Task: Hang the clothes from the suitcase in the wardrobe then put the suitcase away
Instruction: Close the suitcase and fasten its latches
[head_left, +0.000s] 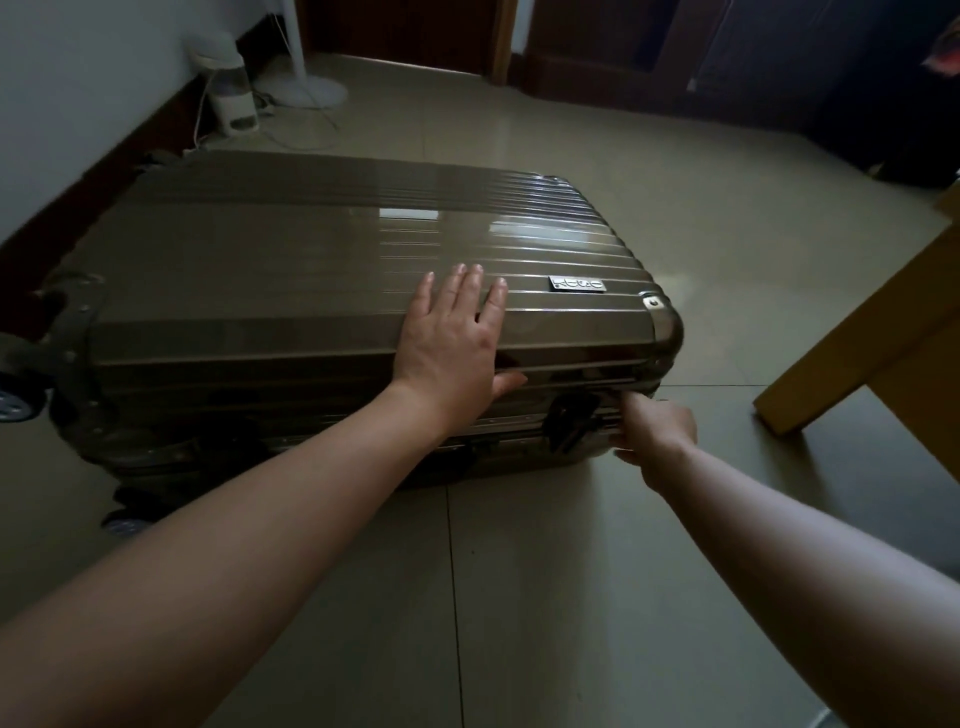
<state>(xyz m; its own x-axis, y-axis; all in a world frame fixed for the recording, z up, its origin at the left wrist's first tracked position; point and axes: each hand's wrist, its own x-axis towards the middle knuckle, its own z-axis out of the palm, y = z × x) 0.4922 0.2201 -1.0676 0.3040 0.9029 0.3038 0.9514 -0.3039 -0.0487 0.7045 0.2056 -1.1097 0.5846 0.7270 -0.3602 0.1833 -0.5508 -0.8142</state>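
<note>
On the near side wall of the suitcase (260, 249), the right hand (657, 434) is curling its fingers onto the seam, just right of the black latch (571, 421). Above it, the left hand (449, 338) is lying flat on the lid, fingers straight and slightly spread. The ribbed, glossy hard shell is lying closed on the tiled floor (519, 597), long axis left-right, with a white fan base (306, 91) beyond.

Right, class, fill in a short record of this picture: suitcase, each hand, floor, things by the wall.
suitcase: closed, lying flat
left hand: flat on the suitcase top, fingers straight
right hand: pinches the front edge beside the black latch
floor: pale tiles
by the wall: white fan base, small white appliance
</note>
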